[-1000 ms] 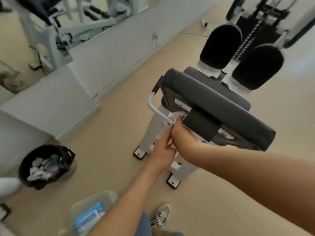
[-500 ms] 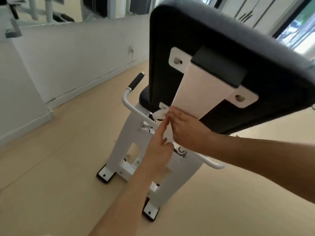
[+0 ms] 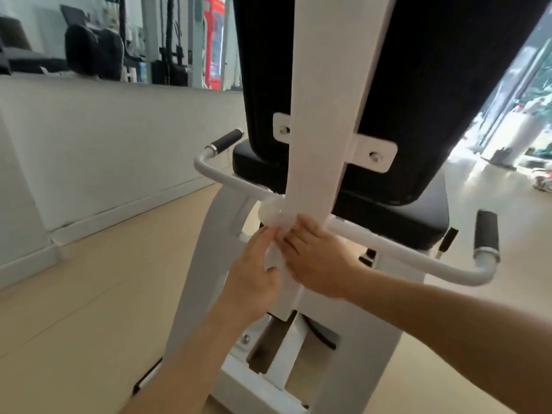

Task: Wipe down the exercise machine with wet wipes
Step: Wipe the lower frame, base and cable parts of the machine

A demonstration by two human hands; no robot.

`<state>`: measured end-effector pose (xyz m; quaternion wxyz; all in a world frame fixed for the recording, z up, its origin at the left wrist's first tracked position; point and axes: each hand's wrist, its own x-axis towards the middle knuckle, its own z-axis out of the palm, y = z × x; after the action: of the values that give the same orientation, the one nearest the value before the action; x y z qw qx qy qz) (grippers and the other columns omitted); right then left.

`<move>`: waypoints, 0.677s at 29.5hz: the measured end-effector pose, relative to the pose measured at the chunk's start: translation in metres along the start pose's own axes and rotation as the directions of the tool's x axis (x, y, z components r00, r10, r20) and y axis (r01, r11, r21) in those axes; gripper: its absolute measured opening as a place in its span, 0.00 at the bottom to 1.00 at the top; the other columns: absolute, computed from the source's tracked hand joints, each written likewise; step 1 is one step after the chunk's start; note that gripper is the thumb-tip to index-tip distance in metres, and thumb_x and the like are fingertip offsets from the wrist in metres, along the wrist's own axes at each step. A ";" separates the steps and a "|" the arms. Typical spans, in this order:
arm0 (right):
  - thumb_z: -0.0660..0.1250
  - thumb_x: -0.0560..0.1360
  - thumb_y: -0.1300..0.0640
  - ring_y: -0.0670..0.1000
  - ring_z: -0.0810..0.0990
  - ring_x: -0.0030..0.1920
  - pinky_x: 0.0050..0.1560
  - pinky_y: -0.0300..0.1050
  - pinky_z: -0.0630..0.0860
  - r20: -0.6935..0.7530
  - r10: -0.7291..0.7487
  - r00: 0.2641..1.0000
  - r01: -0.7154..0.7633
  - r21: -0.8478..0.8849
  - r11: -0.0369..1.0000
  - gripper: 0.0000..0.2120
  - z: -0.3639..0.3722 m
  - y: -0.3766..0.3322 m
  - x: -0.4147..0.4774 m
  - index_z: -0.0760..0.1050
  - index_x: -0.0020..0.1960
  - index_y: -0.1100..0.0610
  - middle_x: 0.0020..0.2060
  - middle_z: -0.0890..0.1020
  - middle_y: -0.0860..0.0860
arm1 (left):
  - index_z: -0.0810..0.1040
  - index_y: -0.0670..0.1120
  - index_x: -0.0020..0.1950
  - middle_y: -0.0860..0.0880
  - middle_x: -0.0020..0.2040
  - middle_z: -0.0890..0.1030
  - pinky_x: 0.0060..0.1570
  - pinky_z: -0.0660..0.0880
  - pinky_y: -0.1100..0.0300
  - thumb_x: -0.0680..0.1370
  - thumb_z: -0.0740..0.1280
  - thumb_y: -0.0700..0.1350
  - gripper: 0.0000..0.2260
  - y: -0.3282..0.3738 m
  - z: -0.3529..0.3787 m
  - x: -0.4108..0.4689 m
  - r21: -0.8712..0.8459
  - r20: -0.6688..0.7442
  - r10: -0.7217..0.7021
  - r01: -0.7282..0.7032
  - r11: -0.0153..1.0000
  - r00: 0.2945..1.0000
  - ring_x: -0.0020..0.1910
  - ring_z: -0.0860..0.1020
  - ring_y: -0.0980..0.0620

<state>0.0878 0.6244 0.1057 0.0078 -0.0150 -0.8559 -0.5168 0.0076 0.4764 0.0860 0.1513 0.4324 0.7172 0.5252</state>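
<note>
Left hand (image 3: 254, 270), right hand (image 3: 316, 264) — pinching wipe (image 3: 272, 215).

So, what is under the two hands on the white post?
A crumpled white wipe shows above the left hand and right hand, against the white post. The rest of it is covered by the hands.

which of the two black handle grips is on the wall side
The left-end grip, next to the wall; the other grip is at the bar's right end.
</note>
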 end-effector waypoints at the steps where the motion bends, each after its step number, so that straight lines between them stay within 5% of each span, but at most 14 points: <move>1: 0.55 0.79 0.44 0.60 0.67 0.73 0.76 0.60 0.45 0.003 -0.003 1.000 0.003 0.033 0.999 0.30 0.006 -0.010 -0.006 0.62 0.75 0.60 0.71 0.71 0.59 | 0.58 0.58 0.77 0.61 0.74 0.62 0.62 0.61 0.72 0.79 0.60 0.37 0.29 -0.007 0.005 -0.002 0.018 0.003 0.011 -0.011 1.000 1.000 0.68 0.65 0.60; 6: 0.45 0.80 0.47 0.62 0.63 0.74 0.76 0.59 0.45 -0.117 0.170 0.978 -0.165 0.053 0.985 0.30 0.013 0.020 -0.001 0.59 0.76 0.63 0.73 0.68 0.61 | 0.55 0.58 0.77 0.60 0.77 0.55 0.62 0.55 0.73 0.81 0.59 0.40 0.28 -0.024 0.023 0.003 0.100 -0.053 0.095 -0.090 0.991 0.994 0.73 0.57 0.61; 11: 0.43 0.80 0.52 0.60 0.55 0.77 0.77 0.60 0.44 -0.068 0.219 0.973 -0.197 0.236 0.952 0.28 0.023 -0.054 -0.003 0.61 0.76 0.60 0.76 0.62 0.59 | 0.47 0.59 0.78 0.59 0.79 0.48 0.60 0.56 0.77 0.81 0.59 0.42 0.31 -0.033 0.035 0.009 0.210 -0.069 0.195 -0.177 0.962 0.978 0.74 0.55 0.62; 13: 0.41 0.79 0.56 0.60 0.59 0.76 0.77 0.59 0.51 -0.167 0.201 0.965 -0.165 0.205 0.965 0.28 0.027 -0.049 -0.001 0.68 0.73 0.60 0.73 0.68 0.59 | 0.47 0.57 0.79 0.57 0.79 0.49 0.63 0.59 0.76 0.81 0.60 0.42 0.31 -0.037 0.038 0.010 0.265 -0.074 0.245 -0.218 0.939 0.967 0.73 0.55 0.63; 15: 0.41 0.79 0.60 0.60 0.67 0.73 0.75 0.58 0.56 -0.202 0.227 0.953 -0.178 0.233 0.956 0.27 0.027 -0.026 -0.011 0.73 0.69 0.60 0.69 0.74 0.58 | 0.49 0.55 0.79 0.55 0.79 0.52 0.67 0.66 0.65 0.80 0.60 0.43 0.31 -0.034 0.044 0.011 0.336 -0.071 0.306 -0.266 0.904 0.949 0.72 0.58 0.62; 20: 0.55 0.78 0.61 0.59 0.80 0.61 0.66 0.54 0.72 -0.298 0.448 0.843 -0.301 0.429 0.852 0.19 0.043 0.009 -0.067 0.77 0.63 0.64 0.62 0.80 0.60 | 0.64 0.49 0.74 0.49 0.73 0.66 0.61 0.75 0.52 0.78 0.62 0.42 0.24 -0.010 0.063 0.016 0.428 -0.128 0.489 -0.397 0.812 0.863 0.69 0.69 0.49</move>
<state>0.1553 0.6656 0.0918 0.2820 -0.0808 -0.8977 -0.3288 0.0360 0.5268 0.0556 -0.1490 0.5451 0.6976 0.4404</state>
